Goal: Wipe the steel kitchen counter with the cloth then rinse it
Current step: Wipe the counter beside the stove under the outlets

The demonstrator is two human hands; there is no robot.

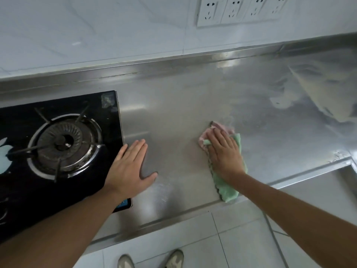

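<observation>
A green and pink cloth (228,190) lies flat on the steel counter (183,105), near its front edge. My right hand (224,153) presses down on the cloth with straight fingers spread over its pink end. My left hand (131,167) rests flat on the counter, fingers straight, right beside the edge of the black gas stove (58,144). The two hands are about a hand's width apart. Wet streaks show on the steel to the right.
The stove's burner (63,142) takes up the counter's left part. A sink rim (318,171) begins at the right. A row of wall sockets (241,10) sits above the backsplash. The tiled floor and my shoes (150,260) are below.
</observation>
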